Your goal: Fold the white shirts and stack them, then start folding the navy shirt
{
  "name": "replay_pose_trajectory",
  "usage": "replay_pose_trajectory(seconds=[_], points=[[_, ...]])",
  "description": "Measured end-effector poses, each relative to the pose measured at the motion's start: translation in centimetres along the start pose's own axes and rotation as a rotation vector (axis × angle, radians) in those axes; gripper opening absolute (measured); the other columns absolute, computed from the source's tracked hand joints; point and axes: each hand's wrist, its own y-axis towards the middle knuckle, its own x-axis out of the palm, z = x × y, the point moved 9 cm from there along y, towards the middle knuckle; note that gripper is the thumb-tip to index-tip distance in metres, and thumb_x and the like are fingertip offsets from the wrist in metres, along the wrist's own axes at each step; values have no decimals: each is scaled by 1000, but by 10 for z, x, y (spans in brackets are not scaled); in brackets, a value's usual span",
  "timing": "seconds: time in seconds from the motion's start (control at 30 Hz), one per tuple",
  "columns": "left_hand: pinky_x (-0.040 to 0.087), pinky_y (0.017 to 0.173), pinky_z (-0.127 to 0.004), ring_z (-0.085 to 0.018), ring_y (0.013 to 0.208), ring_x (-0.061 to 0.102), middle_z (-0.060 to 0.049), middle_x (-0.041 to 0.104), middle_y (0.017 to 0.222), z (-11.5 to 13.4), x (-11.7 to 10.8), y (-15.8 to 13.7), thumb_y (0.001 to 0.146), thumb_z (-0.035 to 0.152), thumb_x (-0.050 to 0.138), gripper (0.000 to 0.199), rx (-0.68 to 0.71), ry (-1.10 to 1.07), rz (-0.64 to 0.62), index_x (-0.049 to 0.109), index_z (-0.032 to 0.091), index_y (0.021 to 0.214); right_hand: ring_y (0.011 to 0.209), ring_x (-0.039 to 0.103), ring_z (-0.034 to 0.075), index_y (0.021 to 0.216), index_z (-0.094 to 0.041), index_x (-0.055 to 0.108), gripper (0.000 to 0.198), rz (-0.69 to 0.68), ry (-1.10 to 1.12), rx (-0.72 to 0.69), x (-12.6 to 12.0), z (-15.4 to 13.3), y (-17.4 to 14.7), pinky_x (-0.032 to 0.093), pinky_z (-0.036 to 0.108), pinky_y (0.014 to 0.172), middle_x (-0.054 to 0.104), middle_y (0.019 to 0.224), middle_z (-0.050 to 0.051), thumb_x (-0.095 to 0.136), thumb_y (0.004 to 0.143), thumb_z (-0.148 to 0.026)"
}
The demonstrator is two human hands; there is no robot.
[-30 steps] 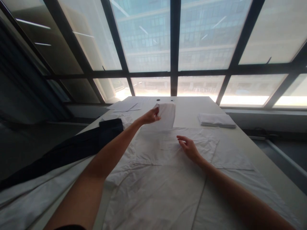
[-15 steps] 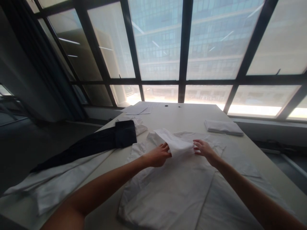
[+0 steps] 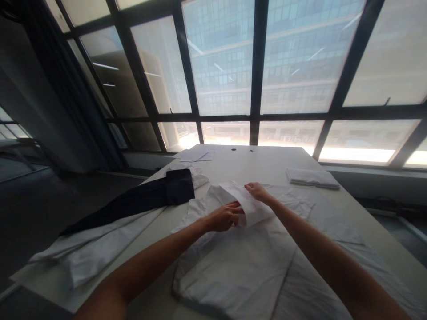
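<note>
A white shirt (image 3: pixel 240 262) lies spread over the near part of the table, wrinkled along its sides. A stiff, collar-like white flap (image 3: pixel 258 211) stands raised near its far end. My left hand (image 3: pixel 227 215) grips the flap's left edge, with its fingertips partly hidden behind the cloth. At the flap's upper edge, my right hand (image 3: pixel 257 191) is closed in a pinch on the fabric. The two hands are close together, the right one farther from me.
To the left, a dark navy garment (image 3: pixel 180 186) lies across more white cloth (image 3: pixel 96 258) that hangs toward the table's edge. Papers (image 3: pixel 193 154) rest at the far left corner. A folded white stack (image 3: pixel 312 177) sits at the right. Large windows (image 3: pixel 227 58) stand behind the table (image 3: pixel 267 162).
My right hand has moved left and slightly away from me, from the flap's right side to its upper edge, and its fingers have closed. The left hand stays at the flap's left edge.
</note>
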Motion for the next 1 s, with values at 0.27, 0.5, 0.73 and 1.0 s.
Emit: replay_pose_trajectory(seconds=[0.27,0.5,0.73,1.0], points=[[58,91,-38,-20,87,75,-9,73,99,-97,-4,-57,74,2,57,20,-886,-1057,704,52,18,86,83,70,20,108,-12,75,33,16,154,154,35,4,44,49,24,68,77,92,9,77,77,-23],[58,87,-38,-19,85,76,-12,73,109,-122,-27,-56,76,2,54,36,-825,-986,782,50,18,109,72,71,23,97,-12,76,27,-91,419,133,20,-22,33,55,29,64,77,82,8,77,73,-24],[49,107,-39,-23,115,67,-12,73,118,-154,-74,-38,69,-4,45,50,-629,-17,539,67,14,110,98,72,29,123,-19,71,64,-275,818,-233,-67,-65,-39,56,40,88,76,112,10,89,66,-41],[39,118,-39,-25,128,58,-8,69,130,-184,-78,-46,66,-4,49,66,-605,194,448,67,15,127,102,70,34,111,-22,77,47,-193,530,-113,-142,10,-155,53,53,96,75,110,14,85,74,-48]])
